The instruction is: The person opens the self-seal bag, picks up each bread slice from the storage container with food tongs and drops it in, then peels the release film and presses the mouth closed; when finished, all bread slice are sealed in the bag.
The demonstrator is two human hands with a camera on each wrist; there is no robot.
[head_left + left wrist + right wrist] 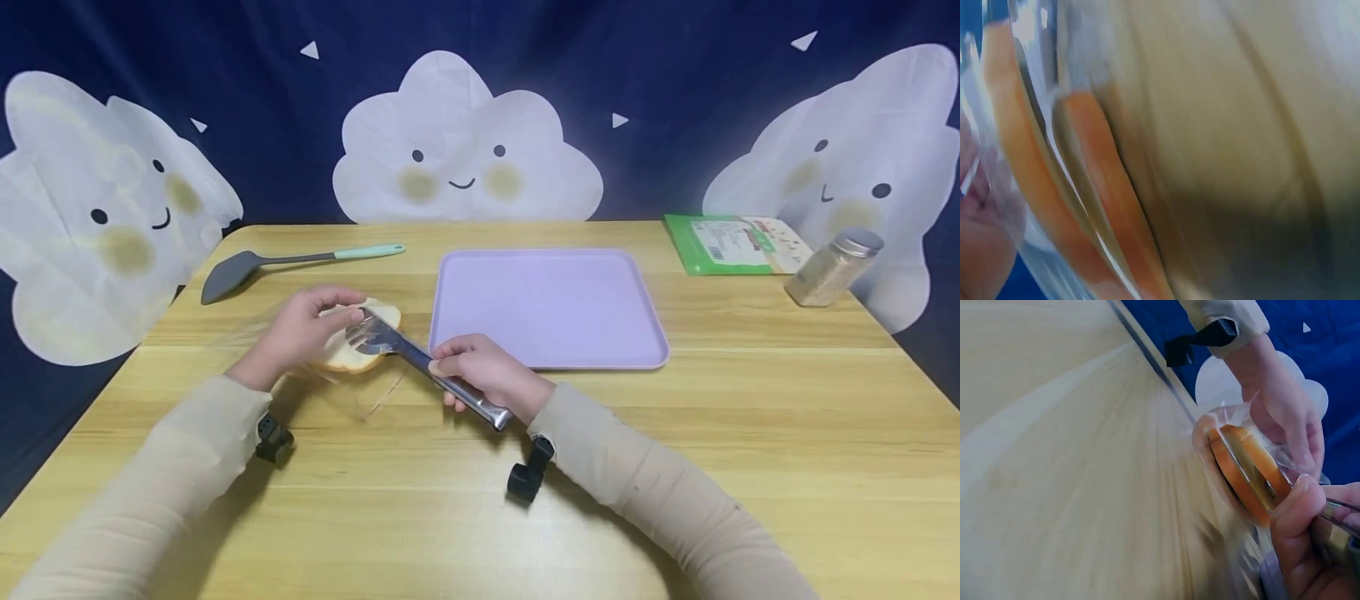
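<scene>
My right hand [483, 371] grips metal tongs [420, 358] along their arms. The slotted end of the tongs lies over sliced bread [348, 357] in a clear plastic bag [1200, 434]. Two slices with brown crusts show in the right wrist view, one bread slice [1235, 475] apart from the other. My left hand [303, 325] pinches the bag by its mouth, close to the end of the tongs. Up close in the left wrist view, two crust edges [1107, 175] stand side by side behind the plastic. How far the tongs reach between the slices is partly hidden.
A lilac tray [551, 308] lies right of the bread. Behind the left hand is a grey spatula [236, 271] with a mint handle. At the back right are a green and white packet [723, 246] and a glass jar [828, 271] with a metal lid.
</scene>
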